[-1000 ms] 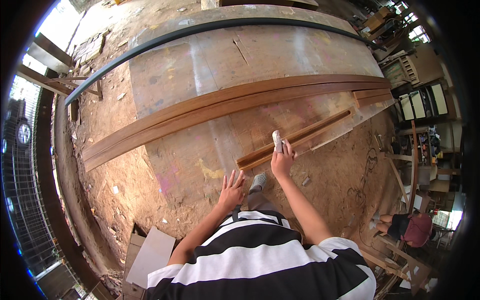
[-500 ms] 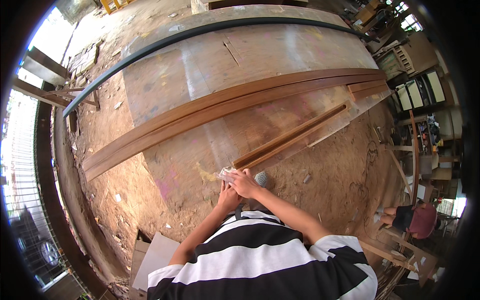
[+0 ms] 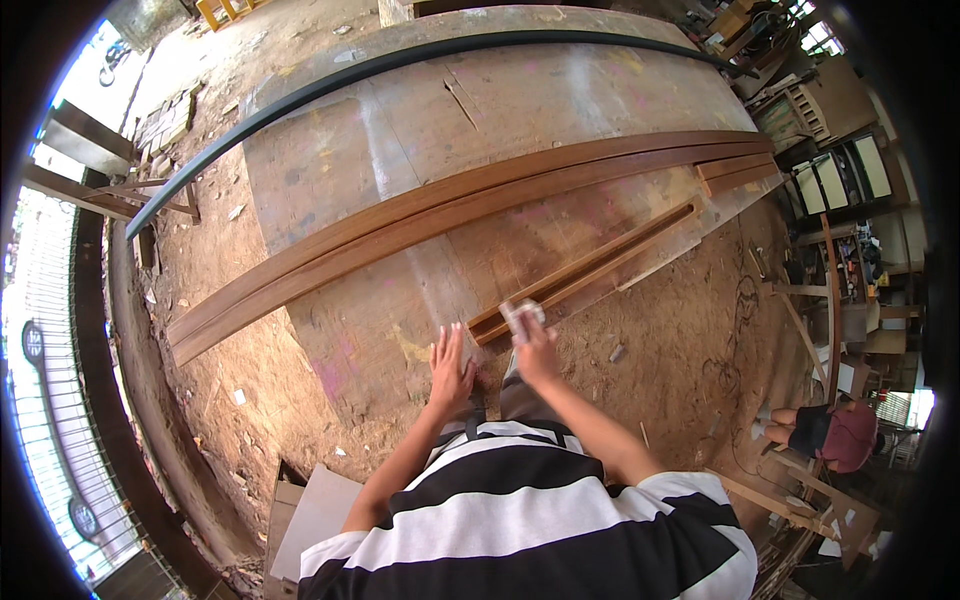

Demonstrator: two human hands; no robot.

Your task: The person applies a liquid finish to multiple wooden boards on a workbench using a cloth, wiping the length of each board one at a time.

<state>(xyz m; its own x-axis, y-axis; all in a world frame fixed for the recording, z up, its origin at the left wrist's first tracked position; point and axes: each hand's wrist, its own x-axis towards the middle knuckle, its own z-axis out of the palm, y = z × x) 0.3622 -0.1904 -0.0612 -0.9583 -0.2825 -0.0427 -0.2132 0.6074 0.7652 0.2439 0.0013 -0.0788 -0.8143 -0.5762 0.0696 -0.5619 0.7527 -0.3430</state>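
Note:
A short grooved wooden piece (image 3: 600,262) lies along the near edge of the large paint-stained board (image 3: 370,290). My right hand (image 3: 532,350) grips a whitish, crumpled cloth or pad (image 3: 522,314) at the left end of that piece, somewhat blurred. My left hand (image 3: 450,365) is open at the board’s edge, just left of the piece’s end, fingers stretched out and holding nothing. Two long brown planks (image 3: 460,195) run across the board beyond it, with shorter brown pieces (image 3: 736,174) at the right.
A long dark strip (image 3: 450,45) arcs across the board’s far part. A seated person (image 3: 840,435) is at lower right among wooden frames and clutter (image 3: 830,290). A metal grille (image 3: 45,420) borders the left. Sheet offcuts (image 3: 315,505) stand beside me at lower left.
Half a second ago my hands were together at the piece’s left end; since then my right hand has moved right onto the piece with the cloth, and my left has separated and opened.

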